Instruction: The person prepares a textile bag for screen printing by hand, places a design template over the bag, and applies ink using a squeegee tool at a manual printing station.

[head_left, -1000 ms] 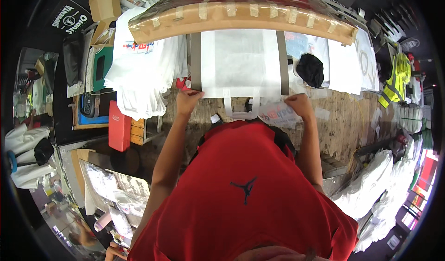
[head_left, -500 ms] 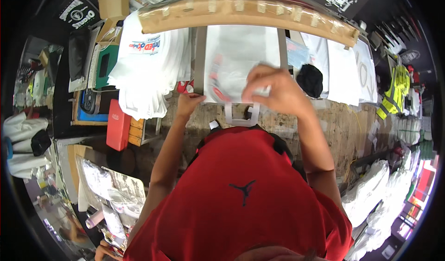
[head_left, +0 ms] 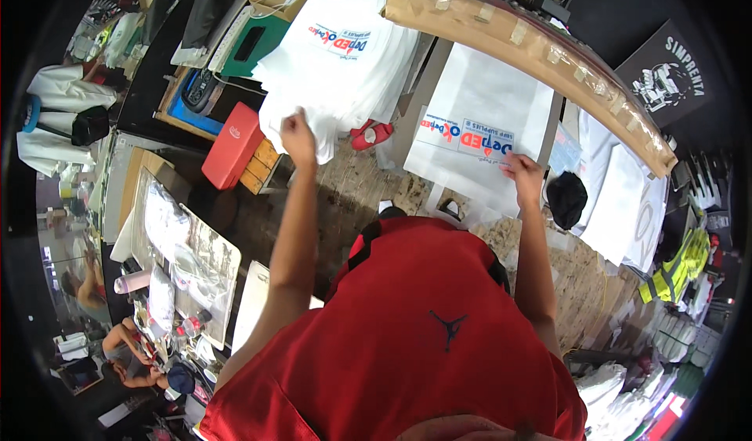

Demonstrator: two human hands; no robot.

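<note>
A flat white bag (head_left: 470, 88) with red and blue print and handles at its near end lies on a grey board in front of me. My right hand (head_left: 526, 179) is closed at its near right edge, fingertips pinching the bag. To the left, a fanned stack of white printed bags (head_left: 352, 81) spreads over the table. My left hand (head_left: 298, 138) is at the stack's near left edge, its fingers curled together. Whether a bag edge is between them cannot be made out.
A long taped cardboard-covered bar (head_left: 533, 49) crosses beyond the bag. A black cloth bundle (head_left: 566, 200) lies right of my right hand. A red case (head_left: 233, 145) stands left, and a red object (head_left: 371, 134) lies between stack and board. Another person (head_left: 145, 359) is at lower left.
My view has turned leftward. My left hand has moved from the board's left corner to the stack; my right hand has come down to the bag's near right edge. The bag's print now shows plainly.
</note>
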